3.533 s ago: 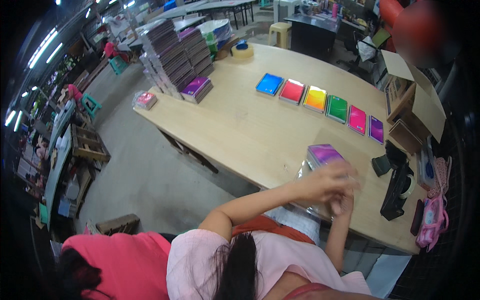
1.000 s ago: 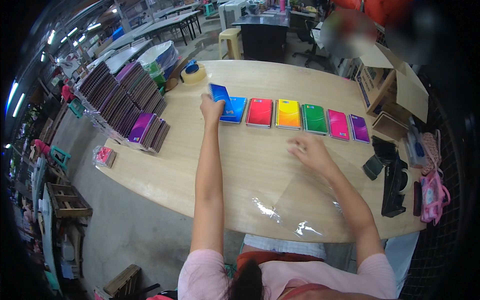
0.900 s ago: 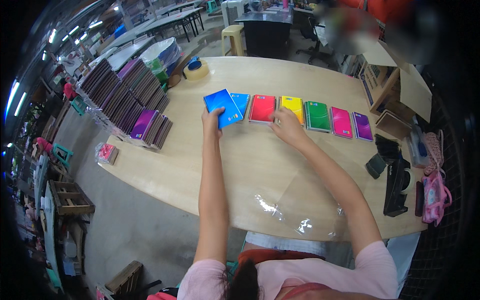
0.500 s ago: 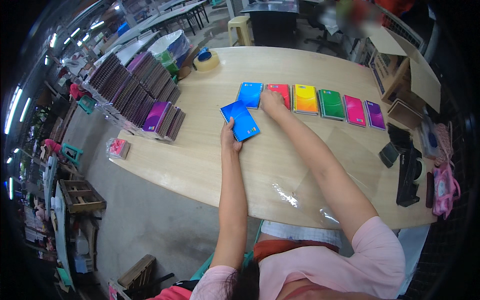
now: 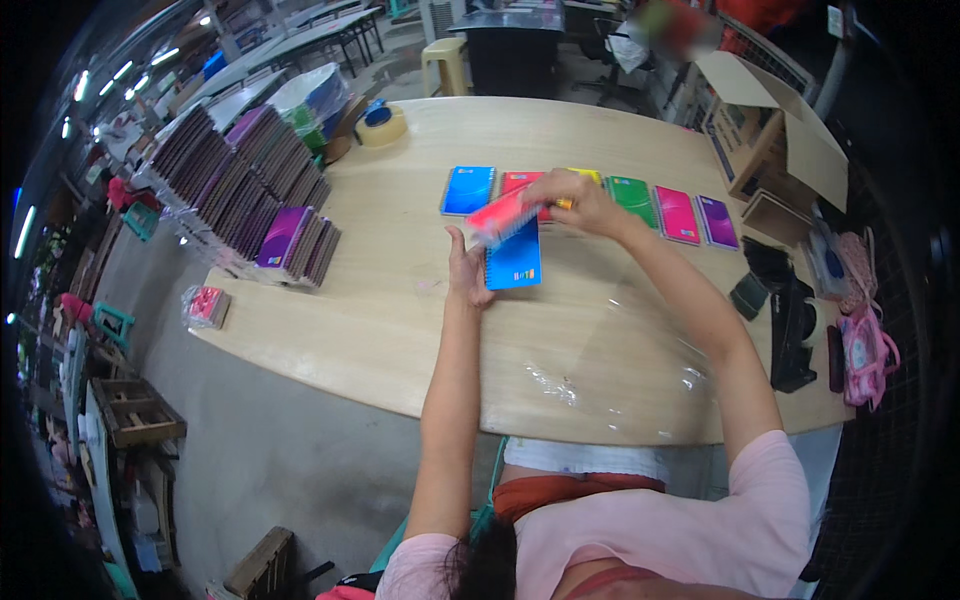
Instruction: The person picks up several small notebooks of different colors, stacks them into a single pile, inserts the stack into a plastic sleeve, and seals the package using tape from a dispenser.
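Observation:
A blue spiral notebook [image 5: 516, 265] rests in my left hand [image 5: 467, 268], its thumb raised off the cover and its other fingers mostly hidden beneath. My right hand [image 5: 585, 200] grips a red spiral notebook [image 5: 500, 214], tilted and slightly blurred, over the upper part of that blue one. Behind them runs a row of small notebook piles: blue [image 5: 468, 190], red [image 5: 518, 180], yellow [image 5: 588, 174], green [image 5: 631, 200], pink [image 5: 677, 213] and purple [image 5: 717, 221]. My right hand and the red notebook partly cover the red and yellow piles.
Tall stacks of spiral notebooks [image 5: 230, 190] stand at the table's left, near a small wrapped red pack [image 5: 207, 306]. A tape roll [image 5: 382, 127] lies at the back. To the right are an open carton [image 5: 745, 140], a black tape dispenser [image 5: 793, 340] and a pink pouch [image 5: 866, 355].
My right hand has lifted a red notebook from the row and brought it over the blue one. The blue notebook in my left hand has turned more upright; my left thumb has come off its cover.

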The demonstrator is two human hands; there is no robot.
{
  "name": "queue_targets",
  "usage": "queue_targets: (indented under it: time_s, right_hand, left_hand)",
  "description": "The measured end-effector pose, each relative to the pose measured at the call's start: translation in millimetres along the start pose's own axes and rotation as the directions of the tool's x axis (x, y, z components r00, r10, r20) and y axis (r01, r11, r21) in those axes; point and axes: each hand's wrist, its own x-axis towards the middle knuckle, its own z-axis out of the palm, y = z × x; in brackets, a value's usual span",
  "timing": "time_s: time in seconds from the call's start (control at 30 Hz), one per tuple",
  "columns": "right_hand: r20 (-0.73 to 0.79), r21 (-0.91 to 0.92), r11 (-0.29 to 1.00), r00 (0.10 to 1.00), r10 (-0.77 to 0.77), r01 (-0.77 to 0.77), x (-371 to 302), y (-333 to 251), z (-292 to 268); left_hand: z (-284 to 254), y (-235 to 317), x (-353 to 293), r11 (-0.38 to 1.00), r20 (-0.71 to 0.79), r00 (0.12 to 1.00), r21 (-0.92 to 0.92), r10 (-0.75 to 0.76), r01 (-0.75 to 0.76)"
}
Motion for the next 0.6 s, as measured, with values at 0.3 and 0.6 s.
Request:
queue_targets:
  time_s: [0.3,0.6]
  right_hand:
    - [-0.306,0.218,0.850,0.794,0.526,-0.479,-53.6,51.2,1.9]
    - [-0.255,-0.428,0.587,0.715,0.651,-0.688,-17.0,80.9,39.5]
  left_hand:
    - [-13.1,-29.0,10.9,0.979,-0.001,1.000,0.202,0.014,-0.014]
    - [-17.0,-35.6,28.8,0.954,-0.304,0.917,0.233,0.257,-0.190]
